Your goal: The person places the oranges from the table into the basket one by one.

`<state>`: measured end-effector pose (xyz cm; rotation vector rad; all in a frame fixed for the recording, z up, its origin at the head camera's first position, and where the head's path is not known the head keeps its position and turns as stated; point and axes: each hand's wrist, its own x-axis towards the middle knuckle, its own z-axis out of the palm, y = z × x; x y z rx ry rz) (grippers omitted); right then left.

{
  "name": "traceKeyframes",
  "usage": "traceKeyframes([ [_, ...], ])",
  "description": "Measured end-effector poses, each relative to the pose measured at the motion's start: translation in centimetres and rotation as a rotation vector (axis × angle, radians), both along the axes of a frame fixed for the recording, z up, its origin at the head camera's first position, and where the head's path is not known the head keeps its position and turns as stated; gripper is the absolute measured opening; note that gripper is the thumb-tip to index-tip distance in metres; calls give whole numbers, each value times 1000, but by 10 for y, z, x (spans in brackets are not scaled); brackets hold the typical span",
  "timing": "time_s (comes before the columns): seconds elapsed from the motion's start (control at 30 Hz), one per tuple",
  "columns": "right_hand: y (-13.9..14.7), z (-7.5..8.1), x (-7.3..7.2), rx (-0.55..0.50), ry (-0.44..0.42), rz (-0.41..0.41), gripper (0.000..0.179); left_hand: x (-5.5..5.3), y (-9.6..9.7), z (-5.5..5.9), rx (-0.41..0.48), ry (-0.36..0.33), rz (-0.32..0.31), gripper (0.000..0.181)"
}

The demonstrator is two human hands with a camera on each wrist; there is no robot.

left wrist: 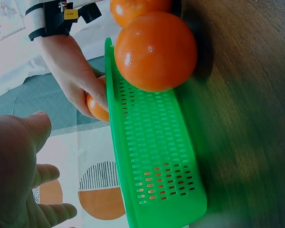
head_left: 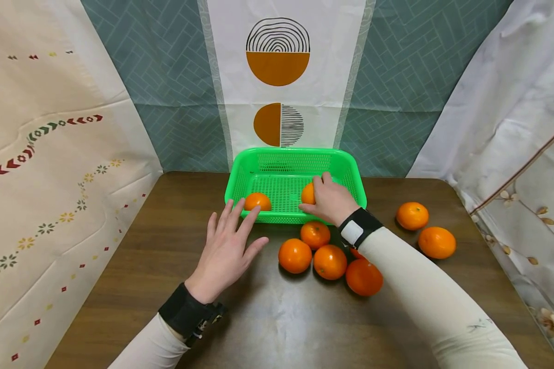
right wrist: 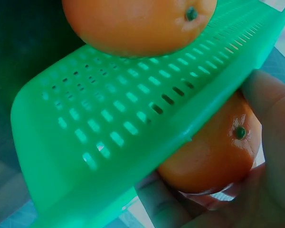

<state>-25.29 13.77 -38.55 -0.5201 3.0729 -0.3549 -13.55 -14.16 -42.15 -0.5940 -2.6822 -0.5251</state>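
My right hand (head_left: 333,201) reaches over the near rim of a green plastic basket (head_left: 295,217) and grips an orange (head_left: 308,194) just inside it. In the right wrist view, fingers and thumb curl round that orange (right wrist: 213,147), which shows a green stem end. My left hand (head_left: 226,251) hovers at the basket's near left corner with fingers spread, holding nothing. Another orange (head_left: 257,202) lies inside the basket near that corner, just beyond the left fingertips. In the left wrist view, the left hand (left wrist: 19,171) is beside the basket's perforated wall (left wrist: 156,142).
Several oranges (head_left: 330,262) cluster on the wooden table (head_left: 268,328) in front of the basket, some partly hidden under the right forearm. Two more oranges (head_left: 437,242) sit at the right. A patterned cloth (head_left: 277,128) hangs behind the basket.
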Motion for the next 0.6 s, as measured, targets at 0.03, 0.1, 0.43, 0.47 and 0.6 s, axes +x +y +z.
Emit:
traceKeyframes([
  [0.03,-1,0,-1,2,-10,-4,74,0,0,0,-1,-6,1,74],
  [0.1,-4,0,-2,4,-32,-10,75,-1,-1,0,-3,-20,3,74],
  [0.43,-12,-4,-15,13,-165,2,67,0,-3,-2,1,-22,6,74],
  [0.47,-12,-5,-16,14,-176,7,67,0,-3,-2,3,-22,6,74],
  [0.6,-12,-7,-21,25,-207,22,65,0,-4,-3,6,-31,11,74],
])
